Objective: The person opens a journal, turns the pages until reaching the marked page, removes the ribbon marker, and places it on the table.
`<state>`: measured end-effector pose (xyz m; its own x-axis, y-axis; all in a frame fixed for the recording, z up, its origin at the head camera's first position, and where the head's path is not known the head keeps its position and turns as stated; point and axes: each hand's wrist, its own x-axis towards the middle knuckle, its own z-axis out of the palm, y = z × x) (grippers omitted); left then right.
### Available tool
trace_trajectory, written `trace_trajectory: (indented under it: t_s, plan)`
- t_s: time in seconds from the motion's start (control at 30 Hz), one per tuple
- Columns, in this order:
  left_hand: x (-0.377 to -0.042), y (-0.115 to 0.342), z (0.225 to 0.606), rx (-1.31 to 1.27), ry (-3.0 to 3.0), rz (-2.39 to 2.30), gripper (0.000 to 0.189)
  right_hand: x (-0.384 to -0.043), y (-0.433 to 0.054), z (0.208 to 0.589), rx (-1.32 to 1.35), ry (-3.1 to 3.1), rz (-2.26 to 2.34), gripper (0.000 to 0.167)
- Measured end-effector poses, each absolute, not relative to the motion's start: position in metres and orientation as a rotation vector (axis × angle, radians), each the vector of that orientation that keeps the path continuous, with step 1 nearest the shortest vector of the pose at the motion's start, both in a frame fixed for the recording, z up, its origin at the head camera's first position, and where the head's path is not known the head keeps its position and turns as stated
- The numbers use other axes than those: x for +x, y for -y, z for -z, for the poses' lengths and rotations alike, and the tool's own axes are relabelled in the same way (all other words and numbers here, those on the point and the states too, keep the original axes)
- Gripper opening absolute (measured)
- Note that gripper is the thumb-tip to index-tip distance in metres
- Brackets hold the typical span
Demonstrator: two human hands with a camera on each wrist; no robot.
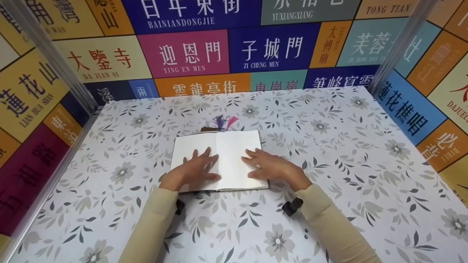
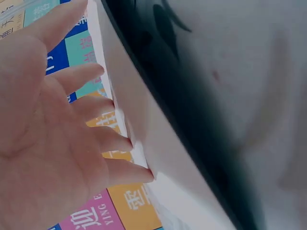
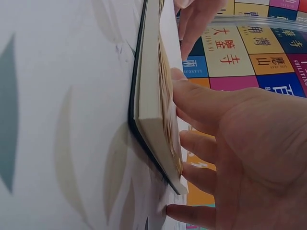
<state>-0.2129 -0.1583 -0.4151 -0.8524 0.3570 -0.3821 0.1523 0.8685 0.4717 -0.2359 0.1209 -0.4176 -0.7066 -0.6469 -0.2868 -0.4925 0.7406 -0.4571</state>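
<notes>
An open notebook (image 1: pixel 234 146) with blank white pages lies flat on the table, its dark cover edge showing in the right wrist view. My left hand (image 1: pixel 197 167) rests on the left page with fingers spread. On the right page lies my right hand (image 1: pixel 272 166), its fingers spread and fairly straight. In the left wrist view the left fingertips (image 2: pixel 122 139) touch the page. The right wrist view shows the right hand (image 3: pixel 230 143) against the page side of the thick page block (image 3: pixel 153 96). Purple and pink tassels (image 1: pixel 223 121) stick out past the notebook's top edge.
A tablecloth (image 1: pixel 120 208) with grey flowers and leaves covers the table. Behind and at both sides stand walls of coloured panels (image 1: pixel 182 51) with Chinese lettering. Clear corner posts (image 1: pixel 400 47) rise at the back. A brown strip (image 1: pixel 209 129) lies at the notebook's top edge.
</notes>
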Motion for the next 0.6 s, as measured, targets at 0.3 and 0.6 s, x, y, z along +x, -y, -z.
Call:
trace_trajectory:
  t_s: [0.3,0.6]
  plan:
    - [-0.226,0.150,0.417,0.311,-2.507,-0.482,0.092,-0.228,-0.110,0.413,-0.792,-2.574,0.476,0.061]
    - [-0.229,0.140,0.417,0.270,-2.525,-0.380,0.093,-0.226,-0.105,0.413,-0.861,-2.502,0.556,0.082]
